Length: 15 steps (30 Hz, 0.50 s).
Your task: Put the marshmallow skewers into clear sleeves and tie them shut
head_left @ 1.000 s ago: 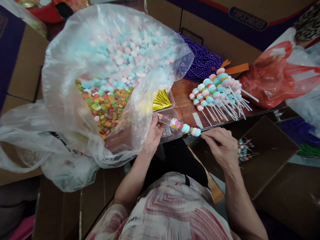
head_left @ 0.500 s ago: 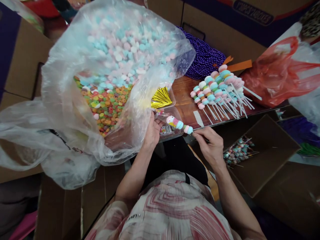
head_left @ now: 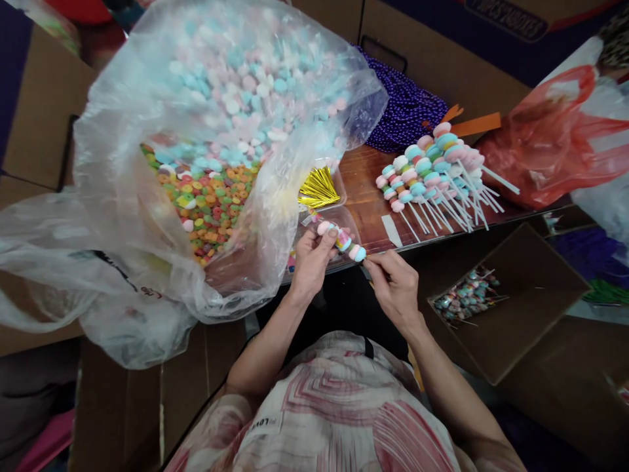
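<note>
Between my hands is a candy skewer (head_left: 358, 254) of pink, white and blue marshmallows, its upper part inside a small clear printed bag (head_left: 314, 217). My left hand (head_left: 312, 261) is closed around the bagged end, thumb on top of the candies. At the lower end my right hand (head_left: 396, 280) pinches the stick, most of which its fingers hide. Just beyond my left hand lie gold twist ties (head_left: 320, 188) in a clear plastic tray (head_left: 343, 188). More candy skewers (head_left: 427, 172) are piled on the table to the right, white sticks toward me.
A large clear plastic bag (head_left: 118, 131) of marshmallows (head_left: 250, 85) and gummy rings (head_left: 216, 210) fills the left. Purple bead strings (head_left: 403, 105) and a red plastic bag (head_left: 545, 144) lie behind. A cardboard box (head_left: 531, 321) below right holds bagged skewers (head_left: 466, 298).
The skewer has slid deeper into the clear bag. My right hand has moved left, and my left thumb now presses over the candies instead of holding the bag's far end.
</note>
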Each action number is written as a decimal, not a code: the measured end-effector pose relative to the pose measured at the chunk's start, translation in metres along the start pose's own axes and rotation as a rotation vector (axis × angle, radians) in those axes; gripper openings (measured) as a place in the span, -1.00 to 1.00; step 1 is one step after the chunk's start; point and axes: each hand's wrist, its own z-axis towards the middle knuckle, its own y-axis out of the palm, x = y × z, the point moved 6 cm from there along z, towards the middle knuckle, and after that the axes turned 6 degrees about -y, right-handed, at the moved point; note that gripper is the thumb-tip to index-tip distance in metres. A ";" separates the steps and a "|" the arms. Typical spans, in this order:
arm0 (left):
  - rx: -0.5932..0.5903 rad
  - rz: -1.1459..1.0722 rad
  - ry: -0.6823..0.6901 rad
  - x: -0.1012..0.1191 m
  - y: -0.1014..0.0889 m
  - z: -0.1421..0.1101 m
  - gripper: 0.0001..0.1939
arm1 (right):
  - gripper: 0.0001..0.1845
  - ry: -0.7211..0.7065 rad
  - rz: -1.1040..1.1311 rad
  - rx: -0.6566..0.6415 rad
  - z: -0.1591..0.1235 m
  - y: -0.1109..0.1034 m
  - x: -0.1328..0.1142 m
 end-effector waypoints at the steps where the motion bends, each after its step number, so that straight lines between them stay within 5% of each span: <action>1: -0.018 -0.003 -0.008 0.001 0.000 0.001 -0.57 | -0.83 0.040 0.043 0.002 0.000 0.000 0.001; 9: -0.050 0.020 0.010 0.002 -0.001 0.005 -0.57 | -0.80 0.497 0.338 -0.043 -0.003 0.006 0.023; 15: -0.071 0.064 0.027 0.003 0.003 -0.002 -0.59 | -0.80 0.264 0.167 0.012 0.004 0.017 0.003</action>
